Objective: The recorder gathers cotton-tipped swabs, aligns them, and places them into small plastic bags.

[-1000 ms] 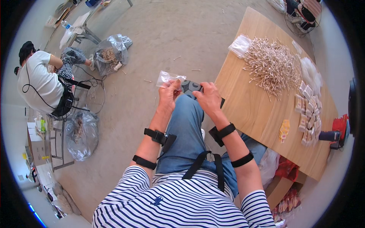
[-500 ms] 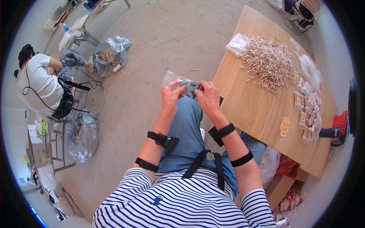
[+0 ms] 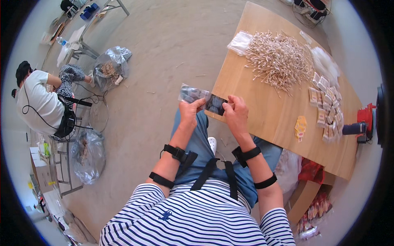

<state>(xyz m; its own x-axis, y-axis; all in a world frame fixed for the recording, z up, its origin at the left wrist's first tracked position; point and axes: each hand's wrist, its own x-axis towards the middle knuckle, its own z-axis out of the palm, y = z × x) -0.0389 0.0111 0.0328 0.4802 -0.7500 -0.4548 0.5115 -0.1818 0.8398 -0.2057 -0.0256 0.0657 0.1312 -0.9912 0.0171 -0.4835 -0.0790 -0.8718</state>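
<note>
In front of my knees, both hands hold a flat strip. One end is a clear plastic bag (image 3: 191, 92); the other is a dark, flat rectangular piece (image 3: 214, 104) with greyish rounded shapes. Whether the dark piece is in the bag or part of it, I cannot tell. My left hand (image 3: 189, 112) pinches the strip where bag and dark piece meet. The thumb and fingers of my right hand (image 3: 237, 115) close on the dark end, near the table's edge. On the wooden table (image 3: 254, 106) lies a large heap of cotton swabs (image 3: 281, 59), beside some clear bags (image 3: 240, 42).
Filled small packs (image 3: 326, 106) are piled at the table's right, with yellow cards (image 3: 300, 127) nearby. A red and dark-blue device (image 3: 361, 125) stands at the right edge. To the left sits another person (image 3: 41, 98) near plastic sacks (image 3: 88, 156). Below the table is a cardboard box (image 3: 303, 201).
My hands have shifted slightly right relative to my body, toward the table's edge. The dark piece now shows more of its face, and my right hand has turned at its end. The whole view has shifted.
</note>
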